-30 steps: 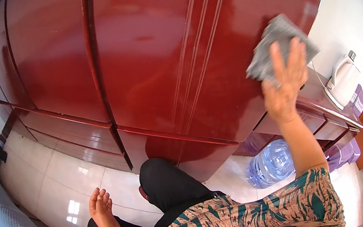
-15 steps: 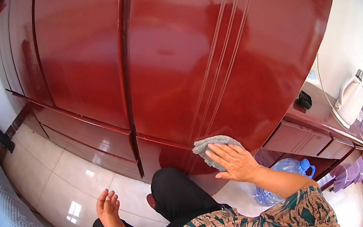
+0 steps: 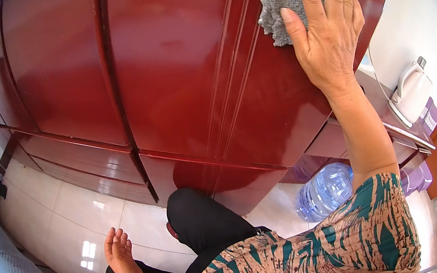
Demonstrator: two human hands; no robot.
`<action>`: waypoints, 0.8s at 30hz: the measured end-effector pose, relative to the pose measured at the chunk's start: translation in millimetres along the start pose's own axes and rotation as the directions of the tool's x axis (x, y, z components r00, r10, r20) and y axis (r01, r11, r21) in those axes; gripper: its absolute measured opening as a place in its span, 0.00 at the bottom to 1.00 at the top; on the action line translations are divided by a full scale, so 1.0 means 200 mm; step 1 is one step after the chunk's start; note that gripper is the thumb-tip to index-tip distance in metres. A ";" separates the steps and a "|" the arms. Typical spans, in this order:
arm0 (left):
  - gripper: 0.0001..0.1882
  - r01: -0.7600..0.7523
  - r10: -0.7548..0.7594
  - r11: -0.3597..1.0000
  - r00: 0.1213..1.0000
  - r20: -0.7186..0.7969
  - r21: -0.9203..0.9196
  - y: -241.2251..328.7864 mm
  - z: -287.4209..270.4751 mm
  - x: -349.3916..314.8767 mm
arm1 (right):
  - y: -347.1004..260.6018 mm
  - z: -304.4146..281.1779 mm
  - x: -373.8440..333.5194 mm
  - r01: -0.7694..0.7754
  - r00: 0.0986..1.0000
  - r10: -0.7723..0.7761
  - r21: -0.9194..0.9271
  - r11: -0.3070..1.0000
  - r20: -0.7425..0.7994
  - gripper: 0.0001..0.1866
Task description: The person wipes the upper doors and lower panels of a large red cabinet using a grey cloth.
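Flat on a grey cleaning cloth (image 3: 279,4), my right hand (image 3: 335,49) presses it against the upper right part of a glossy dark red wardrobe door (image 3: 172,63). Its fingers are stretched out and spread, and they cover part of the cloth. Three fine parallel lines run down the door to the left of the cloth. My left hand (image 3: 121,259) is held low over my leg, empty, its fingers loosely bent and somewhat apart. It touches nothing that I can see.
A large clear blue water bottle (image 3: 325,194) stands on the tiled floor (image 3: 77,216), right of my knee. Beyond my right arm, a white electric kettle (image 3: 413,93) sits on a low red cabinet. A light blue quilted surface (image 3: 6,256) runs along the left.
My right hand has slid the cloth up and to the right, from the door's lower edge to its upper part. My left hand has barely moved. The view has shifted slightly.
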State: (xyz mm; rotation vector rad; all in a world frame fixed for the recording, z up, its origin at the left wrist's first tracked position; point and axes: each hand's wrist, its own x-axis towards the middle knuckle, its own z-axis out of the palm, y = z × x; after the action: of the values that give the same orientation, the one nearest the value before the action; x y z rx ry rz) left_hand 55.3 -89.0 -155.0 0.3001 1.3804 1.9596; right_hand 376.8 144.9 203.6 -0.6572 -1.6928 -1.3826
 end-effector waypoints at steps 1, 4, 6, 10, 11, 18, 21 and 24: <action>0.21 0.003 -0.003 1.000 1.000 0.006 0.003 0.00 -0.01 0.00 | -0.03 -0.01 -0.02 0.012 0.999 -0.012 -0.013 1.000 0.045 0.27; 0.21 -0.008 0.008 1.000 1.000 0.021 -0.001 0.02 -0.02 -0.01 | -0.17 -0.04 -0.19 0.014 0.975 -0.036 0.101 0.995 0.217 0.28; 0.21 -0.025 0.026 0.999 0.999 0.027 -0.020 0.02 -0.02 -0.01 | -0.32 -0.07 -0.39 0.015 0.919 -0.095 0.207 0.978 0.382 0.29; 0.20 -0.004 0.004 1.000 1.000 0.010 -0.003 0.04 0.03 -0.01 | -0.55 -0.14 -0.82 0.074 0.772 -0.258 0.322 0.944 0.580 0.30; 0.20 -0.011 0.011 1.000 1.000 0.019 -0.005 0.04 0.01 0.00 | -0.62 -0.14 -0.90 0.026 0.794 -0.232 0.350 0.936 0.561 0.29; 0.21 -0.002 0.002 0.999 1.000 0.005 0.034 0.05 0.01 -0.02 | -0.67 -0.08 -0.78 -0.116 0.865 -0.063 0.322 0.940 0.498 0.28; 0.21 -0.010 0.010 0.999 1.000 0.007 0.036 0.05 0.00 -0.02 | -0.57 -0.03 -0.52 -0.169 0.926 0.048 0.299 0.939 0.375 0.30; 0.21 -0.017 0.017 1.000 1.000 0.019 0.011 0.05 0.00 -0.02 | -0.45 0.04 -0.31 -0.185 0.976 0.144 0.266 0.946 0.165 0.32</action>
State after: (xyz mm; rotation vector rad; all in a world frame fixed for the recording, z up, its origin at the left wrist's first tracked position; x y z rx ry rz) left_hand 55.0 -93.0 -145.0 0.3356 1.3815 1.9583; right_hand 334.0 136.7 104.1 -0.7298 -1.8573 -0.9739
